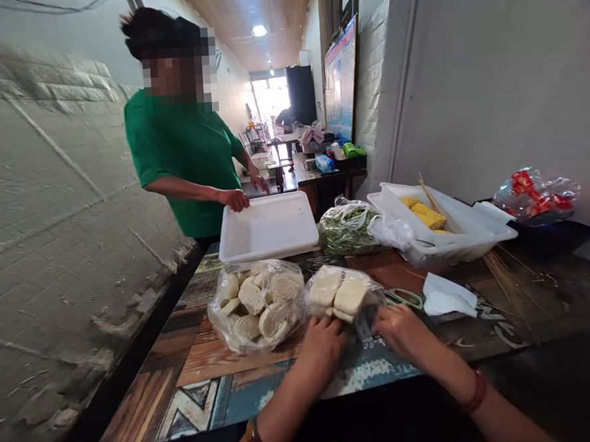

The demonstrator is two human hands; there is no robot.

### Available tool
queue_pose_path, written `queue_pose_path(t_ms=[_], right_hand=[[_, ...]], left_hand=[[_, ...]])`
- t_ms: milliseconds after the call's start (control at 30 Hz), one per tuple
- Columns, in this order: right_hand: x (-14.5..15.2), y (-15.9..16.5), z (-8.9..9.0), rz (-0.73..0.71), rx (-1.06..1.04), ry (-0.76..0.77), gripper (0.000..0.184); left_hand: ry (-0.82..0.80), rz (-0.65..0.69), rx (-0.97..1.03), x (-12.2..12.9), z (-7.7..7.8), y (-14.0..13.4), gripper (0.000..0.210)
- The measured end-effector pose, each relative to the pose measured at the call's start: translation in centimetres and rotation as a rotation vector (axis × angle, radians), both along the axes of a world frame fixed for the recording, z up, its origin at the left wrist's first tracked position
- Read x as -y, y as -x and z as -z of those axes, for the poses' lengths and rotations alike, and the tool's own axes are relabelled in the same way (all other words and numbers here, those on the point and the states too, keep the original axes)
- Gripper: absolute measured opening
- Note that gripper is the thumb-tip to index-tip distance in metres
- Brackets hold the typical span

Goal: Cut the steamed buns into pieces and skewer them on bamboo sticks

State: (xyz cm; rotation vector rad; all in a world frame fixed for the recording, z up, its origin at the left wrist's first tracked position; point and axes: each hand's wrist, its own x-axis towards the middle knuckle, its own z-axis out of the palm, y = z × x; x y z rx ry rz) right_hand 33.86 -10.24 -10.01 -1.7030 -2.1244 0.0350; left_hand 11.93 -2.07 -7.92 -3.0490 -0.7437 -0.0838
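Note:
A clear plastic bag (312,288) holding pale, square, spongy slabs (350,296) that look like tofu lies on the table in front of me. My left hand (327,344) is at the bag's near side, fingers curled against the plastic below the slabs. At the bag's right end, my right hand (397,329) has its fingers closed on the loose plastic. Left of it sits another clear bag of pale round slices (252,298), which neither hand touches. Green-handled scissors (404,299) lie just beyond my right hand, their blades hidden.
Across the table a person in green (185,148) holds the rim of a white tray (271,250). A bag of green vegetables (348,234) stands beside a white bin (447,252) with corn (427,216) and sticks. White paper (449,296) and thin skewers (509,288) lie right.

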Motion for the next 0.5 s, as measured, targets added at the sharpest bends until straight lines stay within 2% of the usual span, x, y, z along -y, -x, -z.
queue_pose_path(t_ms=[67, 133, 233, 300, 400, 500], right_hand=[[0.1, -0.4, 0.0, -0.017, -0.039, 0.025, 0.024], [0.1, -0.9, -0.5, -0.048, -0.163, 0.013, 0.022], [-0.3, -1.6, -1.5, -0.029, -0.376, -0.099, 0.022], [-1.0, -1.7, -1.8, -0.006, -0.409, -0.196, 0.026], [-2.4, -1.5, -1.2, 0.011, -0.386, -0.27, 0.031], [-3.9, -1.6, 0.1, 0.1, -0.446, -0.278, 0.037]], left_hand=[[0.046, -0.051, 0.045, -0.1, -0.2, 0.1, 0.013], [0.095, -0.086, 0.153, -0.1, -0.7, 0.1, 0.01], [0.121, -0.097, 0.359, -0.2, -1.4, -0.3, 0.018], [0.091, -0.1, 0.43, -0.2, -1.7, -0.8, 0.021], [0.016, -0.161, 0.397, -0.3, -2.1, -1.8, 0.022], [-0.014, -0.22, 0.323, -0.8, -2.4, -2.5, 0.027]])
